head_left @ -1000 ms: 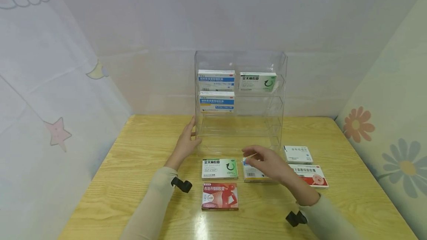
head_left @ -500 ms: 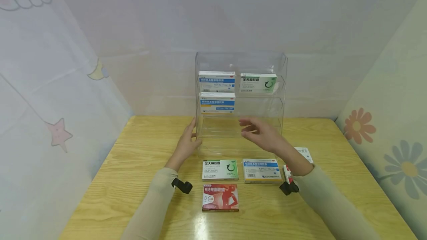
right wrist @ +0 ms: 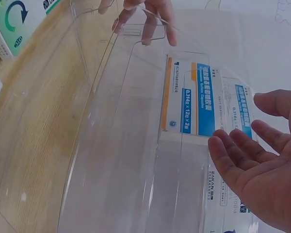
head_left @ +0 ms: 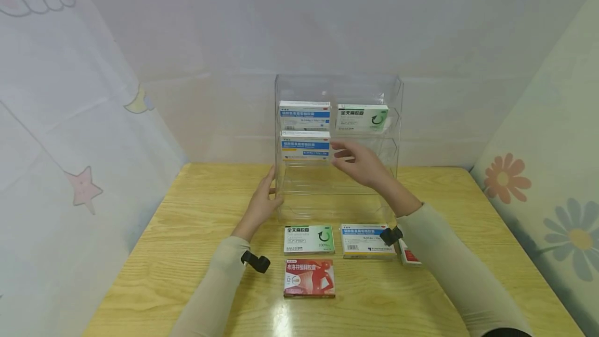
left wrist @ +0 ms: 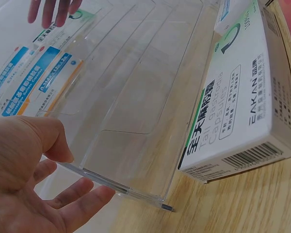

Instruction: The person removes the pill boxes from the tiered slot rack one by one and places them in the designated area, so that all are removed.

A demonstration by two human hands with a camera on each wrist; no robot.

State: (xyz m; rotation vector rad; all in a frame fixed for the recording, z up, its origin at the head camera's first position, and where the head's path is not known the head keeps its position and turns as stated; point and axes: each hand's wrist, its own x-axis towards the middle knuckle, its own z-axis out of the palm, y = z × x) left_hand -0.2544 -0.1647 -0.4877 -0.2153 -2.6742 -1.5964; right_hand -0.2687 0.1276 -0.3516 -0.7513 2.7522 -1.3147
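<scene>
A clear acrylic display rack stands at the middle of the table. My left hand holds its left side edge, thumb at the front and fingers around the side, as the left wrist view shows. My right hand is at the second tier with nothing in it. Its fingertips are right at the right end of a blue-and-white medicine box. Above that box, the top tier holds another blue-and-white medicine box at left and a green-and-white capsule box at right.
In front of the rack lie a green-and-white capsule box, a blue-and-white medicine box and a red ibuprofen box. A red-and-white box is mostly hidden by my right forearm. A cloth backdrop rises behind the table.
My right hand has risen from the blue-and-white box on the table, past the lower tiers, to the second-tier box. My left hand stays at the rack's side.
</scene>
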